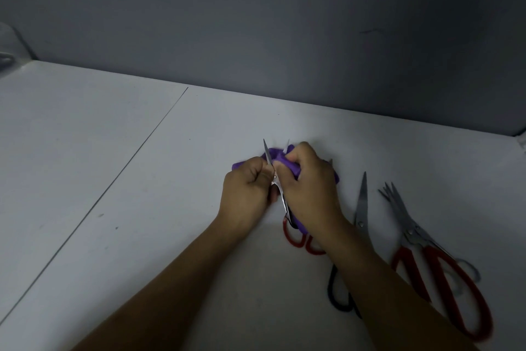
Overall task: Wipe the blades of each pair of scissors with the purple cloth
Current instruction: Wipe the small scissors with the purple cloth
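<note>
A small pair of scissors with red handles lies between my hands at the middle of the white table, one thin blade pointing away from me. My left hand is curled beside the pivot and grips the scissors there. My right hand holds the bunched purple cloth against the other blade, which the cloth mostly hides. Purple cloth also shows below my right palm near the handles.
To the right lie a black-handled pair of scissors, partly under my right forearm, and a large red-handled pair on top of a grey-handled pair. A grey wall stands behind the table. A seam line crosses the table at left.
</note>
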